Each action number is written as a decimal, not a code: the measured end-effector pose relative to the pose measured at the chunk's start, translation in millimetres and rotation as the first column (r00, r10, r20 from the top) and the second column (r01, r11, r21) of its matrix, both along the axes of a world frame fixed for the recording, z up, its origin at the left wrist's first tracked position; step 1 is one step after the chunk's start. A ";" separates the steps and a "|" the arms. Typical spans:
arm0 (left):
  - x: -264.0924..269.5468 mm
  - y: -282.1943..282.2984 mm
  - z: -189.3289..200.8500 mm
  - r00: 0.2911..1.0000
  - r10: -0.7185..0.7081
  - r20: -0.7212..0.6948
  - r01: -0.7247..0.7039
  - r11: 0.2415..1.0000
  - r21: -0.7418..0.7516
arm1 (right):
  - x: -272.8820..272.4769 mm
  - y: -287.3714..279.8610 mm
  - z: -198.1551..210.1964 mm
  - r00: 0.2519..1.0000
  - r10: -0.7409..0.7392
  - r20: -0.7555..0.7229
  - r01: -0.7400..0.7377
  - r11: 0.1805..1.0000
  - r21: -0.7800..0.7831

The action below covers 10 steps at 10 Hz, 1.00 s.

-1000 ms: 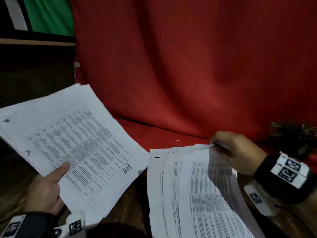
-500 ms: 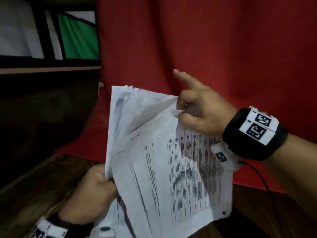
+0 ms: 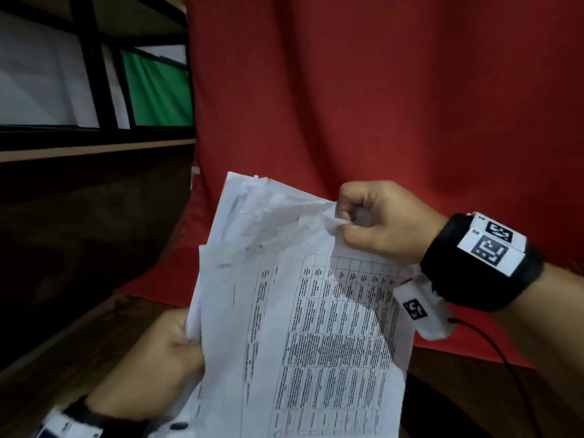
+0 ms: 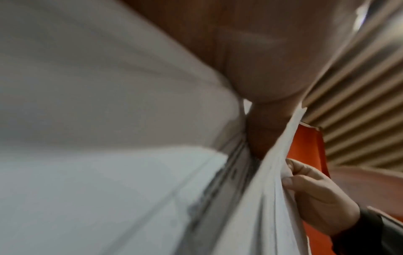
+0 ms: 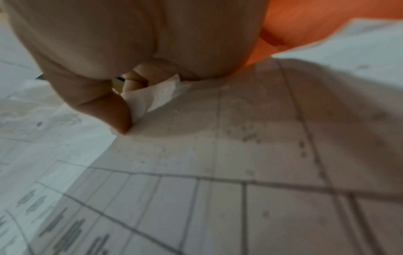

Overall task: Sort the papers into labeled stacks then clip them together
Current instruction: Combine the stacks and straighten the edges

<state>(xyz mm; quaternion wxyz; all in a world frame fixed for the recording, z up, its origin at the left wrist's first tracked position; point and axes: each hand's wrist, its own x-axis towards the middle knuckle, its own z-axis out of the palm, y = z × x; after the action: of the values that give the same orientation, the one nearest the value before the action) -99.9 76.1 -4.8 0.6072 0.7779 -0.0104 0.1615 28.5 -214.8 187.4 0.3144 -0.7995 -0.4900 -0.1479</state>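
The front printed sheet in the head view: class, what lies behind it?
More white sheets lie fanned behind the front printed sheet, held by the left hand; the right hand pinches its top corner. Their print and count are hidden.

one sheaf of printed papers (image 3: pixel 316 327), two hands, two wrist bands, one red cloth (image 3: pixel 379 105)

The papers (image 3: pixel 316 327) are white, printed with a grey-black grid table of small dark text, and the cloth backdrop (image 3: pixel 395 90) behind them is plain red. The wristband (image 3: pixel 483 263) is black and carries white tags with black square-code patterns. A green panel (image 3: pixel 158 90) sits in a black frame (image 3: pixel 91 58), and the surface (image 3: pixel 79 358) is dark brown wood.
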 end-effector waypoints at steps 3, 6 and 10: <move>-17.2 -39.0 19.4 0.999 0.017 0.032 -0.006 0.941 -0.340 | -2.3 2.1 4.5 0.972 -0.200 0.125 0.208 0.976 -0.057; -1.1 -74.5 2.0 0.939 0.319 0.129 -0.256 0.898 -0.358 | -21.6 8.4 11.0 0.945 -0.287 0.156 0.294 0.956 -0.020; -7.1 -62.4 -3.5 0.887 0.455 0.080 -0.359 0.789 -0.499 | -18.1 -17.0 -87.9 0.764 0.024 -0.645 0.419 0.741 0.524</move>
<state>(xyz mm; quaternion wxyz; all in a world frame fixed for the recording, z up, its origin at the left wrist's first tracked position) -107.0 13.7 -8.3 0.7239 0.5706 0.1379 0.3624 10.4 -231.8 99.5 0.6904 -0.6954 -0.1859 -0.0726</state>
